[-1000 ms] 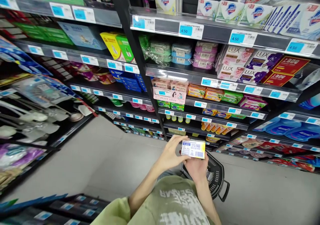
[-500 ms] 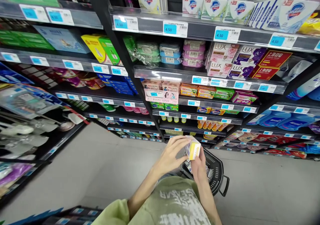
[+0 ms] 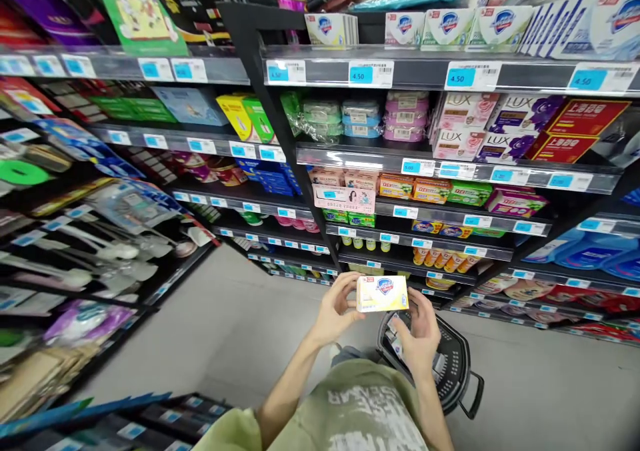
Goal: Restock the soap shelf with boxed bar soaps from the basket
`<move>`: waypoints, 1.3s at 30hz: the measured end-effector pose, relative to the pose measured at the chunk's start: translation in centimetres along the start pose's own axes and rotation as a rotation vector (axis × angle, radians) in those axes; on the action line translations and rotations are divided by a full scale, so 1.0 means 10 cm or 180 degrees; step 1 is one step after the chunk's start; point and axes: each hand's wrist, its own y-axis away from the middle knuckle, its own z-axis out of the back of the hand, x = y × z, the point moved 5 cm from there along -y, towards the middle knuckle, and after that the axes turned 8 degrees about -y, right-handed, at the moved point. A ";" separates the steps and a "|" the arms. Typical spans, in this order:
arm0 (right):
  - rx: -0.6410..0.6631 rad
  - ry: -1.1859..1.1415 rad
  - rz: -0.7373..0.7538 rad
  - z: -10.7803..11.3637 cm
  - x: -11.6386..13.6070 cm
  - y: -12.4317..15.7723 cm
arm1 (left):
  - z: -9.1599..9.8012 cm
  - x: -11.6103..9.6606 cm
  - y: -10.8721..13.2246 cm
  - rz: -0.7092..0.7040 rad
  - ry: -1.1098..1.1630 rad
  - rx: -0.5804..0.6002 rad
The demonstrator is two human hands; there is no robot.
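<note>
A small yellow and white soap box (image 3: 383, 293) is held level in front of me, its printed front face towards me. My left hand (image 3: 336, 309) pinches its left end between thumb and fingers. My right hand (image 3: 421, 328) cups its right end from below, fingers curled round it. Beneath both hands a black shopping basket (image 3: 453, 371) stands on the floor with a few small packs inside.
Dark shelving full of boxed soaps, among them LUX boxes (image 3: 467, 125), runs across in front of me. Blue price tags (image 3: 371, 74) line the shelf edges. More racks with hanging goods (image 3: 100, 251) stand at the left. Grey floor (image 3: 210, 331) stretches between them.
The soap box has been turned over in my hands, from its barcode side through its end to its front face. My view has shifted slightly.
</note>
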 end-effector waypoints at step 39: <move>0.0252 -0.0552 -0.0692 -0.73 0.71 -0.74 | 0.48 -0.70 -0.56 -0.0864 -0.0517 -0.0094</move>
